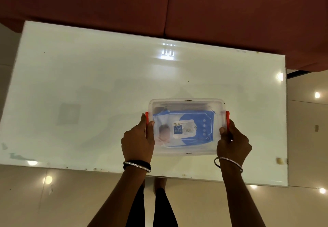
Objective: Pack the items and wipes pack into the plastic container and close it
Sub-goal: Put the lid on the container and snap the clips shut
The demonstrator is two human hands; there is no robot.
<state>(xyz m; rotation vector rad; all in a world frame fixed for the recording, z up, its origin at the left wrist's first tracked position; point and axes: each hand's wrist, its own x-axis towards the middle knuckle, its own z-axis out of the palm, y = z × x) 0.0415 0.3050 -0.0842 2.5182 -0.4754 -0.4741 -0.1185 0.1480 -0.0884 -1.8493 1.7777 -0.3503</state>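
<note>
Your plastic container [187, 127] sits on the glossy white worktop [88, 93], toward its near edge and right of its middle. Wide bare surface lies to the container's left and beyond it; less room lies on its right, where the worktop's right edge is near. Beyond the far edge runs a dark red sofa [177, 4], and pale shiny floor tiles [53, 200] lie below the near edge.

The container is a clear, rounded-corner rectangle with its translucent lid [186, 104] on top. A red clip [147, 117] stands at its left end and another red clip [227, 120] at its right end. Through the lid you see the blue wipes pack [188, 129], soft and flat, with a white label at its middle; whatever else lies under it is too blurred to tell.

Your left hand [137, 141] grips the container's left end, thumb on the lid and fingers [143, 118] wrapped at the clip. Your right hand [233, 142] clamps the right end likewise, thumb on the lid. Thin metal bangles [136, 166] circle both wrists.
</note>
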